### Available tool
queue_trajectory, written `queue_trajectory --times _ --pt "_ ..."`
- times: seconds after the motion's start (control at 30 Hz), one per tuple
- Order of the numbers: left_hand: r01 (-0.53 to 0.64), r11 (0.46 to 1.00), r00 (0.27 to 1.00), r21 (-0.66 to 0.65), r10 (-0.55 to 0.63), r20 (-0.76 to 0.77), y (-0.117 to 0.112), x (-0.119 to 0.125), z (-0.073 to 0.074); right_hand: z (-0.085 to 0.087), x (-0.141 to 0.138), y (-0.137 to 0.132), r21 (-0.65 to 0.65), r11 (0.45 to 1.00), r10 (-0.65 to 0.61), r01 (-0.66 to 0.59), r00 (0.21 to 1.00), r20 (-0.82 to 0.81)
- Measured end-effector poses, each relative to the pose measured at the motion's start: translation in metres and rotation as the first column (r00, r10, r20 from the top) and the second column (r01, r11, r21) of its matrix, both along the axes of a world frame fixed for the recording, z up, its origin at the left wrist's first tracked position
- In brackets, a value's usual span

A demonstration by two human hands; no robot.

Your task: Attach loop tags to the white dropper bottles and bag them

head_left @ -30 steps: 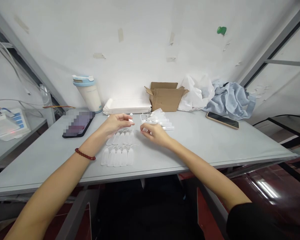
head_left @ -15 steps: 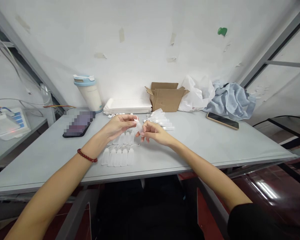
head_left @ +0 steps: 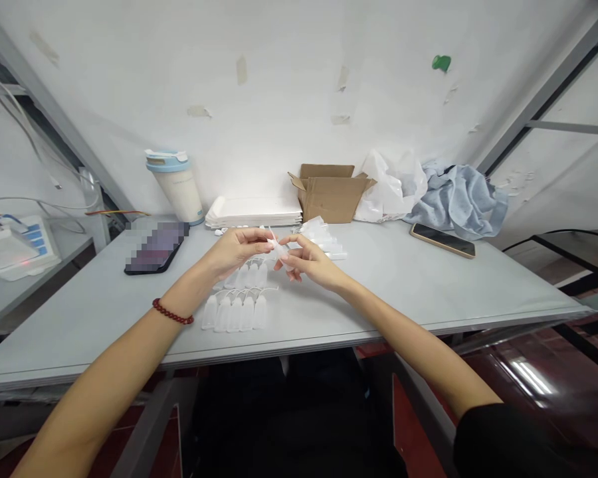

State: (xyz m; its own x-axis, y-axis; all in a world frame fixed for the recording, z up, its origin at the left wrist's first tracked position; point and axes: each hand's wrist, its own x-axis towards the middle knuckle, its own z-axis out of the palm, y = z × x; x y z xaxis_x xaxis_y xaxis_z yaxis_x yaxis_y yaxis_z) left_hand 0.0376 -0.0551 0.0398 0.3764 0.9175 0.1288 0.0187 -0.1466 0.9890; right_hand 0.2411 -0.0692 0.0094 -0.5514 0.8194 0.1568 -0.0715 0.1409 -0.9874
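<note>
Above the tabletop, my two hands meet at a small translucent plastic bottle (head_left: 280, 249) with a thin spout at its top. My left hand (head_left: 239, 250) pinches its upper end between thumb and fingertips. From the other side, the fingers of my right hand (head_left: 306, 257) close around its body. In front of my hands lies a row of similar translucent bottles (head_left: 234, 314) with thin curved tubes. Another row (head_left: 252, 275) sits behind it, partly covered by my left hand. Loose bottles (head_left: 323, 236) are piled beyond my right hand.
Along the wall stand a cream cup (head_left: 179, 192) with a blue lid, a stack of white sheets (head_left: 256, 211), an open cardboard box (head_left: 331, 199), a white plastic bag (head_left: 391, 189) and a blue cloth (head_left: 463, 199). One phone (head_left: 443, 240) lies right, another dark phone (head_left: 157, 249) left.
My right fingers have shifted on the bottle, with the index finger now lifted and extended toward its top. The spout now points upward more visibly. My left hand stays nearly in place.
</note>
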Motion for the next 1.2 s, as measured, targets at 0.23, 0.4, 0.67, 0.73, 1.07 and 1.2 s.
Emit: queue_trajectory --times 0.23,0.4,0.67,0.73,1.07,1.2 --pt "0.009 1.000 0.999 -0.017 -0.009 0.042 0.004 -0.002 -0.006 -0.001 0.001 0.004 -0.036 0.999 0.013 -0.015 0.998 -0.067" --pt "0.064 0.997 0.996 -0.037 -0.061 0.065 0.005 0.000 -0.008 0.002 0.001 0.002 -0.149 0.987 0.029 -0.051 0.989 -0.146" --pt "-0.016 0.998 0.999 0.063 0.019 -0.045 0.001 0.001 -0.004 0.000 0.001 0.003 -0.250 0.965 0.033 -0.085 0.978 -0.206" --pt "-0.011 0.996 0.995 0.092 0.020 -0.095 0.000 0.000 -0.004 -0.001 0.000 0.003 -0.229 0.970 0.035 -0.080 0.980 -0.194" --pt "0.001 0.987 0.968 0.158 0.039 -0.248 -0.005 0.002 0.000 -0.002 0.001 0.002 -0.213 0.975 0.038 -0.062 0.993 -0.116" --pt "0.018 0.979 0.978 0.205 0.025 -0.208 -0.004 0.000 -0.002 0.002 0.003 0.003 -0.286 0.954 0.055 -0.087 0.991 -0.121"
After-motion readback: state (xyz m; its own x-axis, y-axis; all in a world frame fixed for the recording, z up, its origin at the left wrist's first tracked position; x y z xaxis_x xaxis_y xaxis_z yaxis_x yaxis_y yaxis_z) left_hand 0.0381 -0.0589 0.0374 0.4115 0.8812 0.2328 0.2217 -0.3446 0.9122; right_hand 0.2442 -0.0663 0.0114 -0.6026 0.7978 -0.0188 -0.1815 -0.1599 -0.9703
